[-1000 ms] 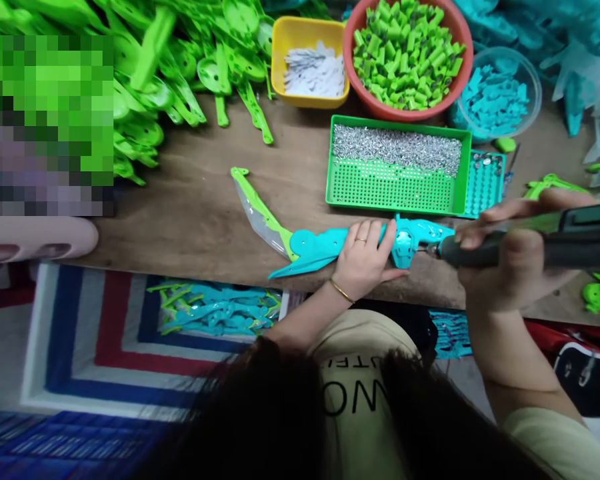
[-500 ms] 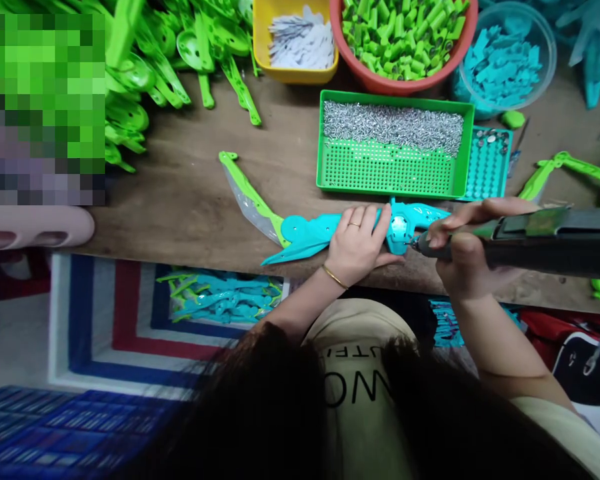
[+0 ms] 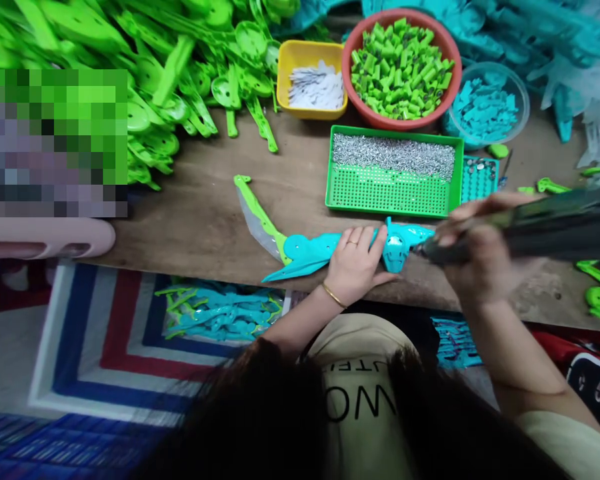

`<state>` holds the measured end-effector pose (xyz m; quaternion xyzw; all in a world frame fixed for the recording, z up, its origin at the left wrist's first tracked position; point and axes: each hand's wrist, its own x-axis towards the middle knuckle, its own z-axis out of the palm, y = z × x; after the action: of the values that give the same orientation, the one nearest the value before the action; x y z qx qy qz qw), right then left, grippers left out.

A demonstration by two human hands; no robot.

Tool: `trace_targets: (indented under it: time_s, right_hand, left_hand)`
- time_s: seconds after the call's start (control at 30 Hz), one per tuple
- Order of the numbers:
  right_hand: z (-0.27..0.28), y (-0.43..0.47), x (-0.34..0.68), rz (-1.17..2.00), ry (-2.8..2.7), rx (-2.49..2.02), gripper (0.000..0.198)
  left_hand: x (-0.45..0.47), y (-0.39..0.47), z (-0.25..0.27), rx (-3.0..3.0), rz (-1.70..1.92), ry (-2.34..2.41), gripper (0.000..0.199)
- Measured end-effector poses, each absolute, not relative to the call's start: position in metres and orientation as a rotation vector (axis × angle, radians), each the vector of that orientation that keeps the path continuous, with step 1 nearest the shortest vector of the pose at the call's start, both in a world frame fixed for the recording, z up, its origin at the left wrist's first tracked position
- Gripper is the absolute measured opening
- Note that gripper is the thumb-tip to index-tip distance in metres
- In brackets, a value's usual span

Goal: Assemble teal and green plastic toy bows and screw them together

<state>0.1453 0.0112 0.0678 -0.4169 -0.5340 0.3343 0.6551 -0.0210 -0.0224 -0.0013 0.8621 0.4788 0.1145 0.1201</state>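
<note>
On the wooden table lies a turquoise plastic toy [image 3: 316,249], shaped like a knife, with a curved piece of green and translucent grey plastic at its left end. My left hand [image 3: 355,259], wearing a ring and a bangle, is closed over its middle and presses it to the table. An electric screwdriver [image 3: 530,230], dark and smeared by motion, is gripped in my right hand [image 3: 485,260]. Its tip is close to the right side of the toy's raised hub [image 3: 396,248]; whether it touches cannot be made out. The toy's right end is partly hidden behind my right hand.
Beyond the toy stands a green tray [image 3: 395,193] of small screws. Behind it are a yellow bin [image 3: 287,83], a red bowl [image 3: 353,90] of green pieces and a clear tub [image 3: 523,117] of turquoise parts. Green parts [image 3: 180,73] are heaped at left.
The screwdriver tip has drawn slightly away from the hub's lower face toward its right side, and my right hand is blurred. My left hand keeps its hold. The camera view has shifted.
</note>
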Motion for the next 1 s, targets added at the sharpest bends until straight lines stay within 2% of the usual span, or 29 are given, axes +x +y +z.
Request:
trace_targets:
  time_s: [0.07, 0.2, 0.33, 0.43, 0.5, 0.77, 0.9, 1.0]
  right_hand:
    - [0.079, 0.040, 0.141, 0.605, -1.184, -0.856, 0.019]
    - [0.061, 0.098, 0.125, 0.442, -1.072, -0.953, 0.028]
    - [0.025, 0.123, 0.111, 0.459, -1.125, -1.178, 0.032]
    - [0.014, 0.124, 0.109, 0.443, -1.103, -1.125, 0.035]
    - [0.013, 0.123, 0.109, 0.440, -1.072, -1.047, 0.033]
    - [0.038, 0.118, 0.112, 0.454, -1.055, -0.983, 0.030]
    - [0.064, 0.080, 0.128, 0.452, -1.066, -0.969, 0.026]
    - [0.067, 0.045, 0.137, 0.569, -1.089, -0.965, 0.021]
  left_hand:
    - [-0.032, -0.027, 0.003, 2.470, 0.291, 1.452, 0.092]
    - [-0.039, -0.026, 0.012, 2.388, 0.324, 1.449, 0.093]
    - [-0.020, -0.010, 0.015, 2.322, 0.335, 1.452, 0.074]
    - [-0.006, 0.001, 0.014, 2.276, 0.225, 1.537, 0.054]
    - [-0.003, 0.003, 0.013, 2.271, 0.208, 1.547, 0.047]
    - [-0.005, 0.000, 0.008, 2.268, 0.244, 1.560, 0.038]
    - [-0.004, 0.000, 0.008, 2.236, 0.258, 1.553, 0.039]
    - [-0.005, 0.001, 0.008, 2.220, 0.267, 1.536, 0.041]
